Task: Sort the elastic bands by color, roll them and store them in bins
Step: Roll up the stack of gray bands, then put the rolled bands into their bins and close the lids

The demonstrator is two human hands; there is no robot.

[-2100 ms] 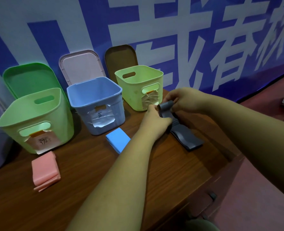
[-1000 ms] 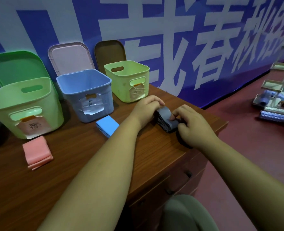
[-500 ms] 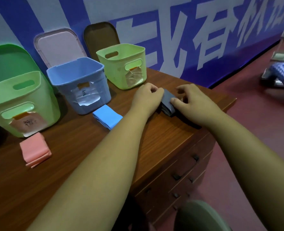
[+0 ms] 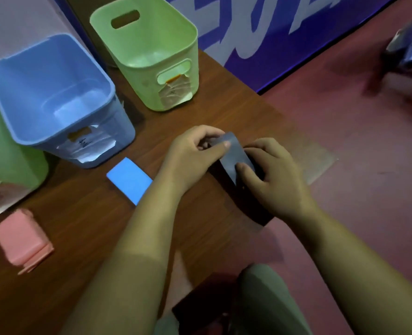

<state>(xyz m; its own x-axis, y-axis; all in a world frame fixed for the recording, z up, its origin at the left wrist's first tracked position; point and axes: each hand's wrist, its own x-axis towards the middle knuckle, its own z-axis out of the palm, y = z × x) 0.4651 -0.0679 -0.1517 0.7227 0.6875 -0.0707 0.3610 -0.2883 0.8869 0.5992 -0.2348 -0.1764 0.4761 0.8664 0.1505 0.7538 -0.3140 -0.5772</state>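
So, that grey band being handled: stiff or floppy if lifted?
Probably floppy: the grey band curves where the left hand pinches it. Likely light, looking thin where the right hand holds it. Unlikely to roll while flat.

Three bins (image 4: 121, 123), three elastic bands (image 4: 130, 180), two hands (image 4: 191, 154).

Brown wood-grain table (image 4: 84, 228). Back row, left to right: green bin (image 4: 11, 170), blue bin (image 4: 121, 122), light green bin (image 4: 151, 93), all upright, paper labels on their fronts. Just before the blue bin: folded blue band (image 4: 130, 180), flat. Near left: folded pink band (image 4: 19, 240). Right edge: grey band (image 4: 234, 153), near end overhanging.
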